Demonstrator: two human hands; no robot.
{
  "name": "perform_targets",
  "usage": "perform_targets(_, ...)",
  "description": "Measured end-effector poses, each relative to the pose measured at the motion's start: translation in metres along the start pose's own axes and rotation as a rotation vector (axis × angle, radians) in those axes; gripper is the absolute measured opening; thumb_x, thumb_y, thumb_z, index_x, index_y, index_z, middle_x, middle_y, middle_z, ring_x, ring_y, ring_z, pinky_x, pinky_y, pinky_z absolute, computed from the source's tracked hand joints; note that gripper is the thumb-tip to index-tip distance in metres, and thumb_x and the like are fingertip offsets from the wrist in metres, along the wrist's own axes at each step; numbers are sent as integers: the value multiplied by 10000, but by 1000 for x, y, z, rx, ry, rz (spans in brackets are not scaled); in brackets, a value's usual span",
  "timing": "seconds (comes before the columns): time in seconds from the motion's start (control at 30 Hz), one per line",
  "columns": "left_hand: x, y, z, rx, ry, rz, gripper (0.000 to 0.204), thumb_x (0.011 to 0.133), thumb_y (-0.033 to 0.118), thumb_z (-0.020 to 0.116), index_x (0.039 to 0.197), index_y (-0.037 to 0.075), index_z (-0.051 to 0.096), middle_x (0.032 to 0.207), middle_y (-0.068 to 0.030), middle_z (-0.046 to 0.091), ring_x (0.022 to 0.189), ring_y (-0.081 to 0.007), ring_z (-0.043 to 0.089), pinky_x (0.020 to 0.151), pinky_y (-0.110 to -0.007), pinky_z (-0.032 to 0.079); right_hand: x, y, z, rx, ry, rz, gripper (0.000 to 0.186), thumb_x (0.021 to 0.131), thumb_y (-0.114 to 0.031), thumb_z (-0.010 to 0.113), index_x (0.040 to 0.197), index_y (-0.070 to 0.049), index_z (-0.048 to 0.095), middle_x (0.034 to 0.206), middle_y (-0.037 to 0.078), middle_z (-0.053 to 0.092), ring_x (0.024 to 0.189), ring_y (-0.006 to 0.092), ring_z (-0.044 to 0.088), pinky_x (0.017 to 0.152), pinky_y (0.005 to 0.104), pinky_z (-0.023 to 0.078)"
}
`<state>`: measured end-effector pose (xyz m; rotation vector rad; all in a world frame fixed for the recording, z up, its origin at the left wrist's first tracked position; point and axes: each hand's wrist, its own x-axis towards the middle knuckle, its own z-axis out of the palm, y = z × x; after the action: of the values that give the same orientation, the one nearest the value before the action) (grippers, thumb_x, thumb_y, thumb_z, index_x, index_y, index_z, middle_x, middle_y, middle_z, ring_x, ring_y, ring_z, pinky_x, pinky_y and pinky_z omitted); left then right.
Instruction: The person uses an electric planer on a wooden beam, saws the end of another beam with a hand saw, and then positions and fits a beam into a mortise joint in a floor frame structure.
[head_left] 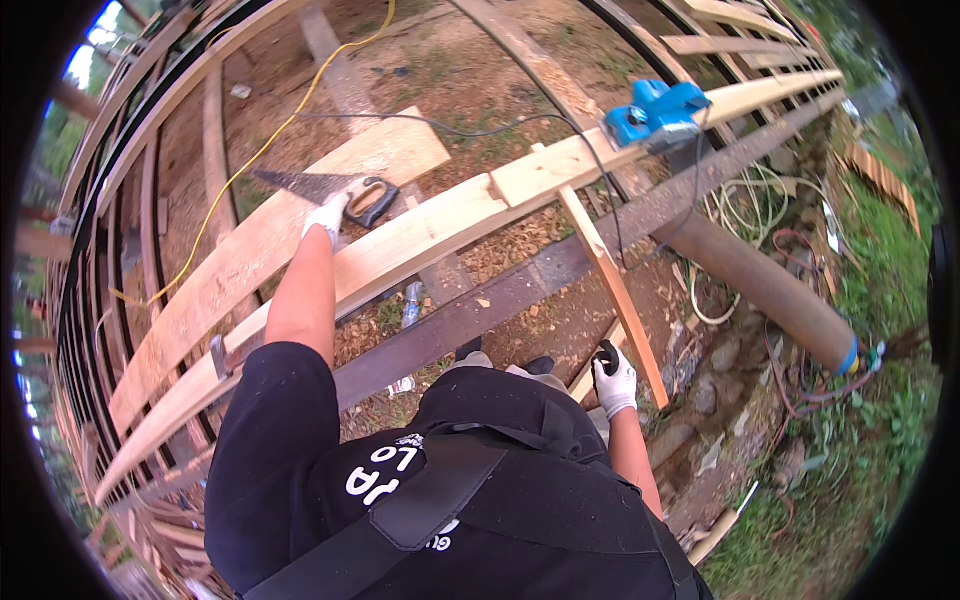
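Note:
My left hand (328,216), in a white glove, is closed on a handsaw (310,186) where its blade meets the black and orange handle (374,204). The saw lies across a broad, pale plank (240,250) dusted with sawdust, its blade toward the far left. Nearer to me runs a long, slightly bowed timber beam (430,232), which my left arm crosses. My right hand (618,384), also gloved, hangs low beside a narrow slanting board (618,278). Its fingers are loosely curved and apart, with black on their inner side; no held thing can be made out.
A blue power planer (655,112) rests on the beam toward the far right, its dark cord trailing off. A yellow cord (262,170) crosses the frame. A dark metal beam (470,325), a rusty pipe (765,290), a plastic bottle (412,304) and pale hoses (750,205) are nearby.

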<state>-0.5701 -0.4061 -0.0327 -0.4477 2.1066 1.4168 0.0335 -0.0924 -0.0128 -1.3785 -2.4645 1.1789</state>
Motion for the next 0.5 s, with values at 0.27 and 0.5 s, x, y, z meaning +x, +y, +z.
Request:
perform_targets(0.27, 0, 0, 44, -387, -507, 53, 389, 992, 158, 536, 1343, 15, 619, 1272, -115, 674, 1158, -254, 645, 1033, -402, 520, -223, 105, 42, -24, 357, 858, 414, 879, -338, 709, 1232, -122, 679, 1137, 174, 728, 1090, 351, 684, 961, 437, 537)
perform_targets(0.5, -157, 101, 68, -381, 57, 483, 377, 975, 242, 566, 1232, -15, 668, 1226, -132, 673, 1114, -278, 648, 912, -413, 541, -344, 29, 97, 318, 516, 1212, 320, 880, -253, 707, 1148, -78, 718, 1096, 150, 749, 1042, 295, 718, 940, 389, 547)
